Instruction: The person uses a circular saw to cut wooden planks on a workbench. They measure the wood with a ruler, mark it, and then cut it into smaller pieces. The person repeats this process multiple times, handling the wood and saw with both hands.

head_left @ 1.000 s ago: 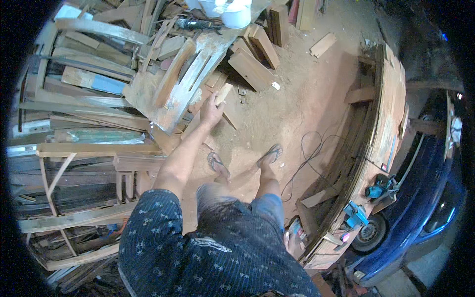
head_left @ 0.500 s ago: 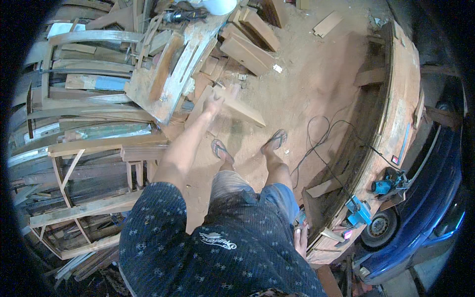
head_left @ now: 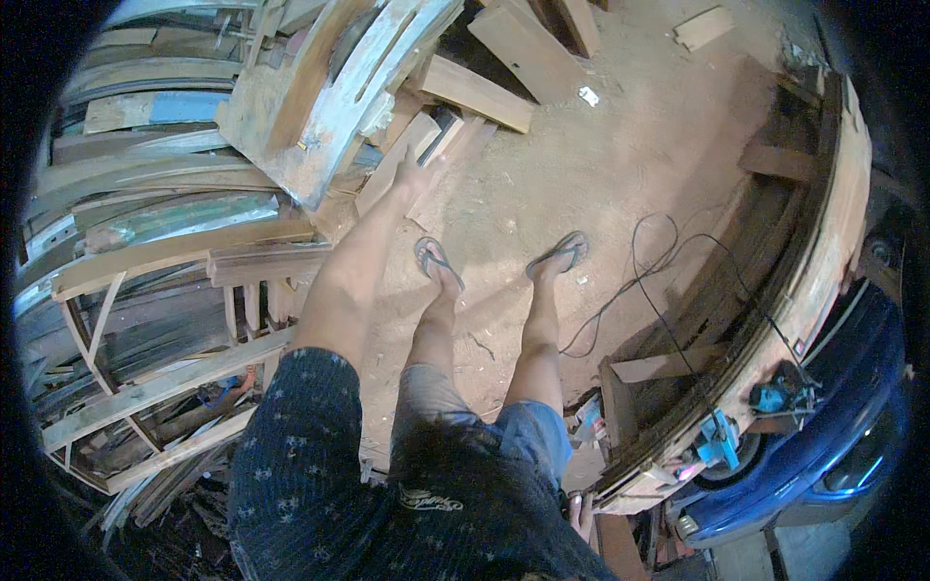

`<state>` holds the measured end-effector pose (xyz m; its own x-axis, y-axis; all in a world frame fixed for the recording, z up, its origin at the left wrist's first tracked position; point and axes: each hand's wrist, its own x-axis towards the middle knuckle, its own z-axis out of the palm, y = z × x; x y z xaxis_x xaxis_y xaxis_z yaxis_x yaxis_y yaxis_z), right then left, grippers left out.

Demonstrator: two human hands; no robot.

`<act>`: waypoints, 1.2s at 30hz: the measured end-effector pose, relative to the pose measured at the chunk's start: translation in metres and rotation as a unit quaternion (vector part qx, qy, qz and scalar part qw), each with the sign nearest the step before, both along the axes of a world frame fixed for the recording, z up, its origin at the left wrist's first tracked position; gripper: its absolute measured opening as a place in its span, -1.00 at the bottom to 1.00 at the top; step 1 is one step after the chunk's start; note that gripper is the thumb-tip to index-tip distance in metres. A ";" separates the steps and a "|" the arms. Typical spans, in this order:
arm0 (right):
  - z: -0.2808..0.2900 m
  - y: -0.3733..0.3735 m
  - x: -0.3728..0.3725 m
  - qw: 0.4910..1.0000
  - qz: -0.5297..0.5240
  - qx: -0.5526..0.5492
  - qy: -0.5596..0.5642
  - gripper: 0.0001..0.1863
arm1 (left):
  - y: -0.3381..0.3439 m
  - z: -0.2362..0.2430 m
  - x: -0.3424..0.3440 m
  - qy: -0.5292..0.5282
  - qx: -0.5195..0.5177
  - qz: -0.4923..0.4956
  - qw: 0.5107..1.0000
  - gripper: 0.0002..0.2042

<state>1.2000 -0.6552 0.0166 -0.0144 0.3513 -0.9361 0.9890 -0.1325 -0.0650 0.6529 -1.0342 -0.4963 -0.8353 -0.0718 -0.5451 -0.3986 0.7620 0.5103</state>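
Observation:
My left arm stretches forward, and my left hand is over the pieces of wood on the ground. Its fingers look spread, though somewhat blurred, and nothing shows in them. Under and beside it are a pale board and a narrow dark-faced piece. Just beyond, a thick light board lies slantwise against the wood pile. My right hand is low at my right side, near the end of the long bench. Only some of its fingers show past my shirt, and whether they hold anything is unclear.
To the left are stacked planks and a slatted wooden frame. A worn panel juts out ahead. Along the right runs a long wooden bench with blue power tools. A black cable loops over the ground. A blue car stands behind.
The thick board that was at my left hand now lies farther forward against the pile, and the hand is off it. The view has shifted, and my right hand appears lower.

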 end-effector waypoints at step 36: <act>-0.173 0.015 0.024 0.997 -0.025 0.064 0.024 -0.60 | -0.090 0.071 0.132 0.098 -0.106 -0.378 0.915 0.07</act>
<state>1.2244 -0.6405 -0.1566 -0.0373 0.4687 -0.8825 0.9770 -0.1684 -0.1307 0.7849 -1.1239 -0.4251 -0.7709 0.4791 -0.4198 0.3658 0.8725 0.3240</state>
